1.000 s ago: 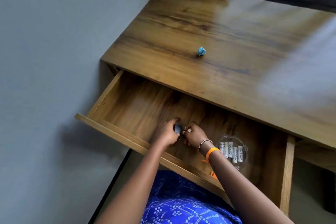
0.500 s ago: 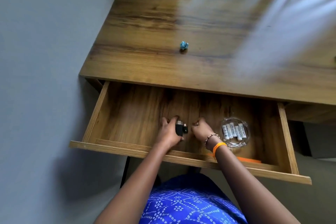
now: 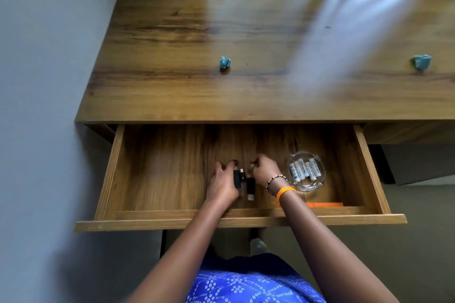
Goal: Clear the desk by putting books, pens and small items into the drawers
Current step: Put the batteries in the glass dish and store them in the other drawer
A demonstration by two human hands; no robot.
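Wooden worktop point(image 3: 246, 81) under a window, drawer point(image 3: 157, 179) pulled out. Left hand point(image 3: 222, 183) grips a black dongle point(image 3: 237, 178); right hand point(image 3: 264, 171) beside it is curled, can't tell on what. Another dongle point(image 3: 250, 186) lies between them. Risk: two blue bits point(image 3: 224, 64) beyond the hands get forgotten, or a wrist knocks the battery dish point(image 3: 306, 171).

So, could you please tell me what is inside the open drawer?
The drawer holds a glass dish of batteries, small black gadgets between both hands, and an orange strip. The hands and front rail hide whatever lies beneath them.
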